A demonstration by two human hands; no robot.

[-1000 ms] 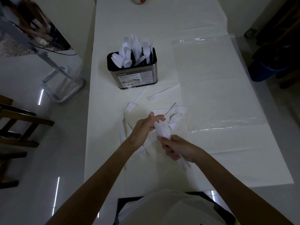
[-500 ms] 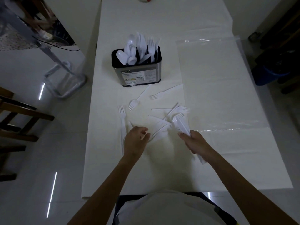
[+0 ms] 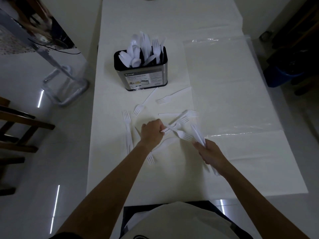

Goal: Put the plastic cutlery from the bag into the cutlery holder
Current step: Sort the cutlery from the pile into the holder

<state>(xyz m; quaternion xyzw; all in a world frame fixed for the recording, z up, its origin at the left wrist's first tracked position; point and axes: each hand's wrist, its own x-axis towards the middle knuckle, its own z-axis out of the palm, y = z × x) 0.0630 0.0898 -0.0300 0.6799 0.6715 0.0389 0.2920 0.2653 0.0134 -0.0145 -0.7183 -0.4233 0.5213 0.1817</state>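
A steel cutlery holder point(image 3: 143, 79) with a black rim stands on the white table, packed with white plastic spoons, knives and forks. Several loose white forks point(image 3: 179, 118) lie scattered in front of it. My left hand point(image 3: 151, 131) pinches the handle ends of a fork or two in that pile. My right hand point(image 3: 209, 153) grips a bundle of white cutlery point(image 3: 197, 134), tips pointing away from me, handles sticking out behind my wrist. The clear plastic bag point(image 3: 229, 87) lies flat and looks empty on the right.
A single fork point(image 3: 127, 130) lies left of my left hand, another fork point(image 3: 150, 159) under my left forearm. The table edges run close on the left and near side. A wooden chair point(image 3: 19, 125) and a metal frame point(image 3: 65, 83) stand on the floor to the left.
My left hand moved forward and right into the pile and closed on fork handles. My right hand shifted slightly right, still holding its bundle.
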